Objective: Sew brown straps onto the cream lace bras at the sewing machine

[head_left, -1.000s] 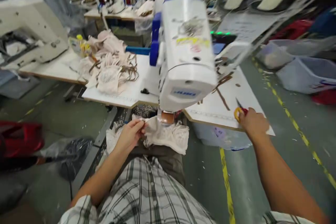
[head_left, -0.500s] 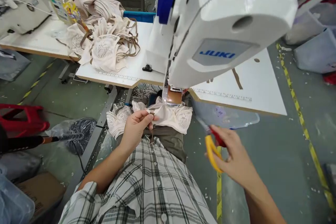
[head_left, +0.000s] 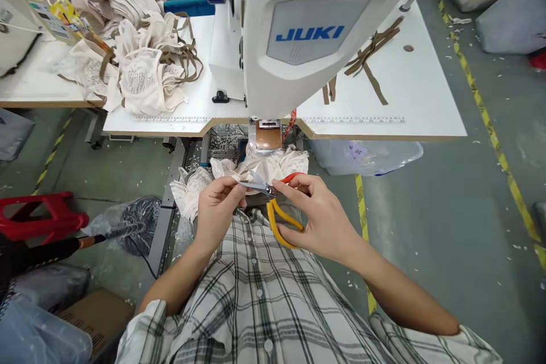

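Observation:
Cream lace bras [head_left: 273, 164] lie across my lap, under the needle area of the sewing machine. My left hand [head_left: 218, 205] is closed in a pinch on the edge of one bra; the exact spot it grips is hidden by the fingers. In my right hand [head_left: 318, 213] is a pair of scissors [head_left: 285, 228] with one red and one yellow handle. The blades are spread and point left, their tips beside my left fingertips at the fabric. Whether the blades touch the cloth I cannot tell.
The white sewing machine [head_left: 294, 28] stands just ahead. Brown strap pieces [head_left: 375, 84] lie on the right of its white table [head_left: 426, 96]. On the left are piled bras [head_left: 143, 77] and a yellow-capped bottle [head_left: 60, 8]. A red stool [head_left: 42, 219] stands on the floor.
My right hand has brought the scissors left and up to my left fingertips. The left hand keeps its pinch on the bra. The camera view has shifted right and down.

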`<state>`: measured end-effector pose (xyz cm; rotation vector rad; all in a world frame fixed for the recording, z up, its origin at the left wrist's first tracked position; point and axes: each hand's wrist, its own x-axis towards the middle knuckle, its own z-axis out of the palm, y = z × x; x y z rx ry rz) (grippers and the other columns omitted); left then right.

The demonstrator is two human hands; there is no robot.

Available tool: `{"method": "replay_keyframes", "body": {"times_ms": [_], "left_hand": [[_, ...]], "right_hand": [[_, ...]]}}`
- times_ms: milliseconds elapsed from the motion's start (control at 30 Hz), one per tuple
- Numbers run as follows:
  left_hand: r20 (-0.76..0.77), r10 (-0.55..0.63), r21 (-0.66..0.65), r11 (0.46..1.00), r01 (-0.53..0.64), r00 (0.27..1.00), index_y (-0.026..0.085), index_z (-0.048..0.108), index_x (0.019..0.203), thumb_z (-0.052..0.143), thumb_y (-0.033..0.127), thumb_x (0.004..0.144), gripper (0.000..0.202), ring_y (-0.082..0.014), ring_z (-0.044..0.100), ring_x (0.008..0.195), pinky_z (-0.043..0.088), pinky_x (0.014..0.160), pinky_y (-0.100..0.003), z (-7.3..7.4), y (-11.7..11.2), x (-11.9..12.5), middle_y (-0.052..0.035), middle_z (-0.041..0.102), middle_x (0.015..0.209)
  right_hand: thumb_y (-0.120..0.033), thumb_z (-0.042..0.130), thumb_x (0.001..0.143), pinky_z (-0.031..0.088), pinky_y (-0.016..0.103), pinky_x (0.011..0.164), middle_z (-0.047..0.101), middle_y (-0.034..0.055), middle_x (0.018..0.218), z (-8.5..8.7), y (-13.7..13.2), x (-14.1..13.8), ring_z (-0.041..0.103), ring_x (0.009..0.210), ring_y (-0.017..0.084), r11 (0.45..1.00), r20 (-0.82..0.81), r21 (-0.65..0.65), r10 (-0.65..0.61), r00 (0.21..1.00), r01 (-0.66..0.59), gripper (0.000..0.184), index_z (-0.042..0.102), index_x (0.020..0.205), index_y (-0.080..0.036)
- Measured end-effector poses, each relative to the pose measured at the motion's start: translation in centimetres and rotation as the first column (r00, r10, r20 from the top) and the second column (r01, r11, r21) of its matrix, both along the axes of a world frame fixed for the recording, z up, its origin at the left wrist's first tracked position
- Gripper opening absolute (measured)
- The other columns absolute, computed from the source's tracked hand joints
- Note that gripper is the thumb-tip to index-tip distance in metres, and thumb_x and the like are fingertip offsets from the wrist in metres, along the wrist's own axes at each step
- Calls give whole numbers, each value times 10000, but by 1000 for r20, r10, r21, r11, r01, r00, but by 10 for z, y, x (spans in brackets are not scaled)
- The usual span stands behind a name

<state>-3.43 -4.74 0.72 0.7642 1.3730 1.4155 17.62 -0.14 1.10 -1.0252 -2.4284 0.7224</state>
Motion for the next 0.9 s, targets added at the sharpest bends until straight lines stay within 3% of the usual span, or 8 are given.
{"method": "replay_keyframes", "body": {"times_ms": [400,667,900], "left_hand": [[-38,10,17,1000,-9,999,200,722,893,728,259,820,94,-88,576,587,484,584,-217,-5,1,-1,9,696,739],[-132,6,94,996,6,991,234,753,941,719,236,844,103,-88,595,648,498,627,-202,-15,3,-1,14,701,774],[-54,60,84,995,-55,997,222,745,913,747,245,816,100,-83,588,626,499,627,-197,-24,4,-3,18,693,756]], "right_hand": [[-340,703,738,532,413,808,512,107,1172,-1,7,-4,568,904,214,995,-36,-93,-32,999,28,673,540,1386,-255],[-305,688,761,531,391,798,550,92,1115,-13,12,-24,583,953,226,990,-188,-66,-139,972,128,538,628,1292,-248],[-312,699,738,537,385,788,562,83,1098,-21,13,-24,603,961,225,974,-159,-126,-210,965,191,532,660,1266,-250]]}}
